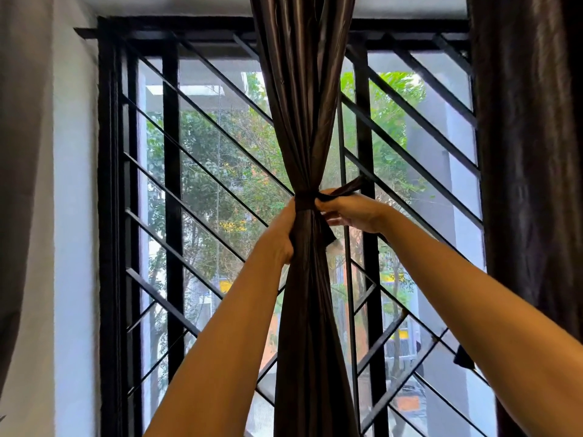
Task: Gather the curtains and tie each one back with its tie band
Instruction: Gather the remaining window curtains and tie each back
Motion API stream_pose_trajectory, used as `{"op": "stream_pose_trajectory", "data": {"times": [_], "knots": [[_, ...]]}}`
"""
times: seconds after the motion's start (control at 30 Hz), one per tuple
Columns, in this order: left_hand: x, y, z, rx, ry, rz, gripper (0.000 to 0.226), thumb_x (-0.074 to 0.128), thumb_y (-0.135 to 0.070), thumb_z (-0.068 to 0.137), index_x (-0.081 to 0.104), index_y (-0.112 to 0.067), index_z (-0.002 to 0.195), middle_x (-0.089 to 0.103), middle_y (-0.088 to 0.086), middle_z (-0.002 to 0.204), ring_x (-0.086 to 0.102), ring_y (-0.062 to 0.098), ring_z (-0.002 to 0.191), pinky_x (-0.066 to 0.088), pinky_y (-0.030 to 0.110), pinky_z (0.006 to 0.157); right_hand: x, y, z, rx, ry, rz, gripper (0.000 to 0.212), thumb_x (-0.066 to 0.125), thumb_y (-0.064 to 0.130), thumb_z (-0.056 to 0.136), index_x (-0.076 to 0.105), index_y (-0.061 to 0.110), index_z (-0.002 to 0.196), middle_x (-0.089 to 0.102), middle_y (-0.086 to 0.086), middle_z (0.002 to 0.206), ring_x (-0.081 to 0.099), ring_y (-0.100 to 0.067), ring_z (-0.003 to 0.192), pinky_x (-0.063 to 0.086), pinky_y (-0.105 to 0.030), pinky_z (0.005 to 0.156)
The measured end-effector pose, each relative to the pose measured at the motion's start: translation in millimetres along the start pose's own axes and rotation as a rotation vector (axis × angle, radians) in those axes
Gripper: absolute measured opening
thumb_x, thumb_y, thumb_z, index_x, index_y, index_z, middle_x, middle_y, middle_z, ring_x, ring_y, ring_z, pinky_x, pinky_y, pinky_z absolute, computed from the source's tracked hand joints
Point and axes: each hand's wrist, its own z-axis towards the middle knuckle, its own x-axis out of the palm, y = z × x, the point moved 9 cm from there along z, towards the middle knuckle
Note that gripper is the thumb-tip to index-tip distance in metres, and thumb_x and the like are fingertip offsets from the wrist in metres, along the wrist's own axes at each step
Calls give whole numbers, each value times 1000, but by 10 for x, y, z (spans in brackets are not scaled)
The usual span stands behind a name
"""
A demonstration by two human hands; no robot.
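A dark brown satin curtain (303,89) hangs in the middle of the window, gathered into a narrow bunch. A matching tie band (305,200) is wrapped around it at its waist. My left hand (280,231) grips the bunched curtain just below the band from the left. My right hand (350,212) pinches one end of the band, which sticks out up and to the right, while another end hangs down beside the curtain. A second dark curtain (533,152) hangs loose at the right edge.
Behind the curtain is a window with a black metal grille (202,171) of slanted bars, trees outside. A white wall (74,216) stands left of the frame, and a pale drape (19,184) hangs at the far left edge.
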Motion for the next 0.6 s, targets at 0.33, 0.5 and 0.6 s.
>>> {"op": "stream_pose_trajectory", "data": {"times": [0.33,0.5,0.6], "knots": [[-143,-58,-123,150,-193,31,91,40,-89,66,68,-8,96,71,11,88,68,22,71,57,32,62,-55,163,-59,-29,-83,-47,7,58,10,92,59,4,95,55,-7,78,55,-20,76,45,-30,66],[-221,-100,-206,439,-253,276,58,77,-63,61,65,-10,82,69,8,85,65,24,81,50,33,66,-193,222,-135,-15,-251,7,13,64,-1,85,55,8,81,55,-8,73,58,-17,67,54,-26,53],[-257,-187,-280,534,-302,324,61,83,-52,55,68,-5,90,73,8,89,71,24,82,58,39,74,-241,254,-181,9,-288,128,24,67,-4,81,53,10,68,57,-8,72,60,-18,68,55,-27,56]]}}
